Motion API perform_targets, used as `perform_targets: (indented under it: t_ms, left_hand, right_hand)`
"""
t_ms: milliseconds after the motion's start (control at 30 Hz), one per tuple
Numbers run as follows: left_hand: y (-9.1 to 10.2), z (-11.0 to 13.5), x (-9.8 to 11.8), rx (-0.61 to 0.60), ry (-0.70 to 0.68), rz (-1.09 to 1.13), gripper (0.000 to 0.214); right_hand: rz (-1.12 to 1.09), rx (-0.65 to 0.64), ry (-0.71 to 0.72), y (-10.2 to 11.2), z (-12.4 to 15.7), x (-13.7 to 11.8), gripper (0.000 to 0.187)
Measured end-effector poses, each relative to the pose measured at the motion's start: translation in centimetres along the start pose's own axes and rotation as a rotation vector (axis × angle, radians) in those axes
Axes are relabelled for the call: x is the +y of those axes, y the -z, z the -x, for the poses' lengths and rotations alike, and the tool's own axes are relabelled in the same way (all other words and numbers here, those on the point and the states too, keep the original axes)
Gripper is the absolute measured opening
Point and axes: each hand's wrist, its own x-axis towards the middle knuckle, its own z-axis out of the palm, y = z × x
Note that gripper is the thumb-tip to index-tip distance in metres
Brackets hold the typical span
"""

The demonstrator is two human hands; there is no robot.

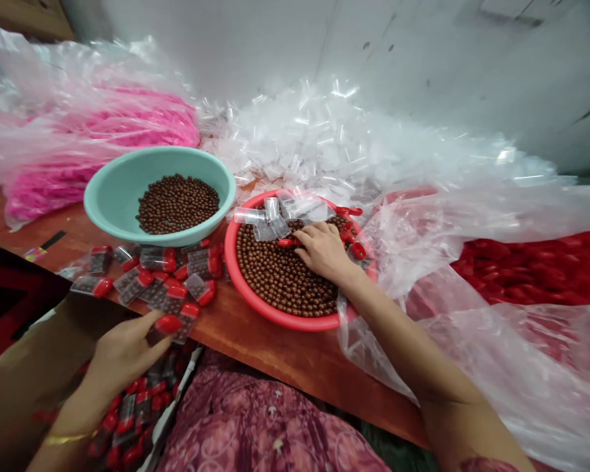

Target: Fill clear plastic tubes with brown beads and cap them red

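My left hand (126,346) is at the table's front edge, thumb and fingers closed round a small clear container with a red cap (168,324). More red-capped clear containers (158,259) filled with dark balls lie loosely beside it. My right hand (323,252) reaches into a red basin (236,275) of brown balls (280,275). Its fingertips are closed at a red cap (288,242) lying over the balls. Empty clear containers (270,219) rest at the basin's far side, and more red caps (358,250) lie beyond my right fingers.
A teal basin (109,190) holds more brown balls. Behind it lies a bag of pink pieces (142,121). Clear empty containers (314,131) are heaped against the wall. An open plastic bag of red caps (531,265) stands right. Below the edge, a box holds filled containers (128,419).
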Motion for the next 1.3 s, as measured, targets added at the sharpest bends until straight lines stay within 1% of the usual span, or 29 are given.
perform_targets:
  t_ms: [33, 67, 100, 133, 167, 200, 267, 333, 367, 433, 500, 567, 633, 667, 733, 833, 867, 933, 1000, 1033, 1067, 1133, 1200, 1300]
  left_hand:
    - [0.0, 0.8, -2.2, -0.042, 0.039, -0.044, 0.012]
    - [0.0, 1.4, -3.8, -0.06, 0.029, -0.069, 0.007]
    - [0.2, 1.7, -4.8, -0.043, 0.004, -0.085, 0.004]
    - [0.5, 1.7, -5.0, -0.007, -0.033, -0.088, 0.005]
    - [1.0, 1.3, -4.5, 0.047, -0.073, -0.09, 0.008]
    - [1.5, 0.5, -3.4, 0.11, -0.115, -0.094, 0.009]
    - [2.4, -2.1, 0.2, 0.236, -0.225, -0.117, 0.012]
    - [2.9, -5.7, 4.4, 0.328, -0.459, -0.163, 0.019]
    - [2.8, -7.7, 6.3, 0.328, -0.561, -0.203, 0.026]
    - [2.4, -11.8, 9.4, 0.296, -0.725, -0.299, 0.032]
    - [1.7, -15.7, 11.6, 0.194, -0.839, -0.376, 0.03]
    - [0.9, -18.8, 12.8, 0.079, -0.945, -0.398, 0.028]
    - [0.2, -20.7, 13.6, -0.007, -1.038, -0.399, 0.027]
    - [0.0, -21.1, 13.9, -0.036, -1.073, -0.409, 0.026]
    - [-0.4, -21.0, 14.5, -0.077, -1.111, -0.447, 0.025]
    - [-0.3, -18.9, 15.9, -0.152, -1.094, -0.486, 0.027]
    - [0.0, -18.0, 16.5, -0.195, -1.075, -0.497, 0.027]
    - [0.6, -16.5, 17.7, -0.32, -1.046, -0.494, 0.022]
    - [1.3, -15.7, 18.6, -0.452, -1.035, -0.424, 0.021]
    - [1.5, -15.8, 18.8, -0.488, -1.027, -0.372, 0.025]
    - [1.6, -16.0, 18.8, -0.499, -1.021, -0.325, 0.029]
    - [1.5, -17.0, 18.3, -0.481, -1.026, -0.287, 0.036]
    - [1.1, -18.0, 17.3, -0.489, -1.08, -0.301, 0.038]
    - [0.8, -18.2, 16.3, -0.59, -1.185, -0.335, 0.04]
  right_hand:
    - [0.031, -0.016, 0.016, -0.2, 0.0, -0.1, 0.02]
    - [0.047, -0.023, 0.018, -0.2, 0.1, -0.3, 0.019]
    - [0.045, -0.023, 0.004, -0.2, 0.2, -0.4, 0.019]
    - [0.024, -0.016, -0.022, -0.2, 0.4, -0.4, 0.019]
    - [-0.017, -0.001, -0.056, -0.1, 0.7, -0.5, 0.019]
    - [-0.073, 0.021, -0.098, 0.1, 1.0, -0.4, 0.019]
    - [-0.209, 0.082, -0.174, 0.3, 1.7, -0.2, 0.022]
    - [-0.346, 0.152, -0.231, 0.4, 2.6, 0.0, 0.023]
    - [-0.411, 0.184, -0.255, 0.3, 2.9, 0.1, 0.023]
    - [-0.541, 0.22, -0.298, 0.0, 3.4, 0.3, 0.022]
    - [-0.685, 0.233, -0.333, -0.4, 3.6, 0.6, 0.019]
    - [-0.828, 0.248, -0.362, -0.8, 3.5, 0.9, 0.018]
    - [-0.931, 0.277, -0.387, -1.1, 3.4, 1.2, 0.017]
    - [-0.962, 0.29, -0.398, -1.1, 3.4, 1.4, 0.017]
    - [-0.99, 0.302, -0.415, -1.1, 3.4, 1.5, 0.017]
    - [-0.983, 0.299, -0.411, -0.8, 3.5, 1.7, 0.016]
    - [-0.972, 0.298, -0.401, -0.7, 3.5, 1.7, 0.015]
    - [-0.947, 0.295, -0.383, -0.5, 3.5, 1.7, 0.014]
    - [-0.939, 0.295, -0.375, -0.4, 3.6, 1.7, 0.013]
    - [-0.942, 0.299, -0.377, -0.4, 3.6, 1.7, 0.013]
    - [-0.946, 0.302, -0.381, -0.4, 3.6, 1.7, 0.014]
    - [-0.951, 0.31, -0.39, -0.4, 3.6, 1.7, 0.014]
    - [-0.944, 0.31, -0.391, -0.4, 3.6, 1.7, 0.015]
    - [-0.932, 0.315, -0.385, -0.3, 3.7, 1.6, 0.015]
